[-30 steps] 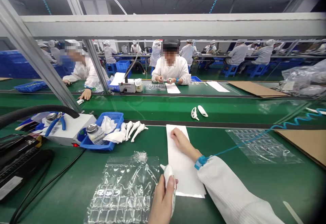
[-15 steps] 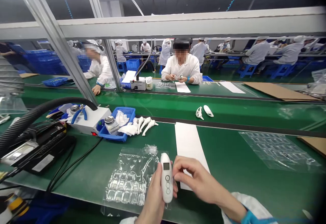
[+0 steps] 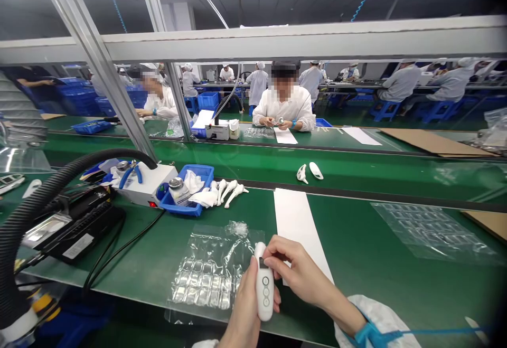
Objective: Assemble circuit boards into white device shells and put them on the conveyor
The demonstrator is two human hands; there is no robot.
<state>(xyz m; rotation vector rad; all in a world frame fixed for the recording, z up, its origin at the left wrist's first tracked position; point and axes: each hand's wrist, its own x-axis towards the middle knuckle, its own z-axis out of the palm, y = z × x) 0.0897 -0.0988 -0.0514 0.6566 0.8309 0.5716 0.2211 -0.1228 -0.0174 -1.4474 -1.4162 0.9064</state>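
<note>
White handheld device, buttons facing you, stands slightly tilted just beside the lower end of the paper strip. Your left hand grips it, fingers closed round the body. Your right hand pinches its top, fingertips on the casing. Clear plastic sheet lies left of the strip.

"What do the buttons on the white handheld device say?"
"Too small to read. The left hand covers its side, and the bottom edge cuts that hand off."
"And the label on the capped bottle in the blue tray?"
"Too blurred to tell."
</note>
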